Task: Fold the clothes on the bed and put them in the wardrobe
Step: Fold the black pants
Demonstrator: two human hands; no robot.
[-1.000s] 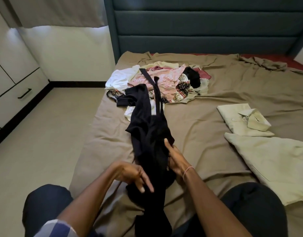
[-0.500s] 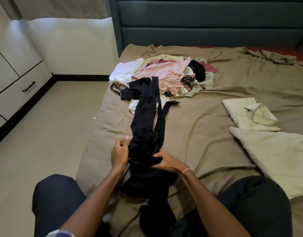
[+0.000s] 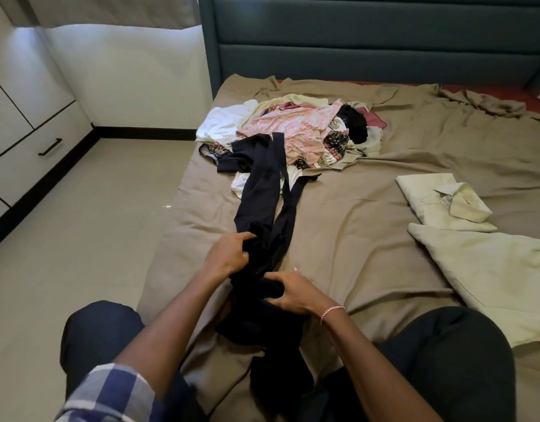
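Head camera is showing the right hand [image 3: 296, 292] and, just beyond it, the left hand [image 3: 229, 255], fingers of both curling round a bunched black garment [image 3: 259, 190] that is lying stretched along the bed [image 3: 354, 226], its far end resting on the clothes pile [image 3: 293, 129].

Soft, even light falls brightest on the white wall [image 3: 125, 80] at upper left, leaving gentle crease shadows on the tan bed sheet [image 3: 354, 226], while wide-angle distortion bows lines near the edges.
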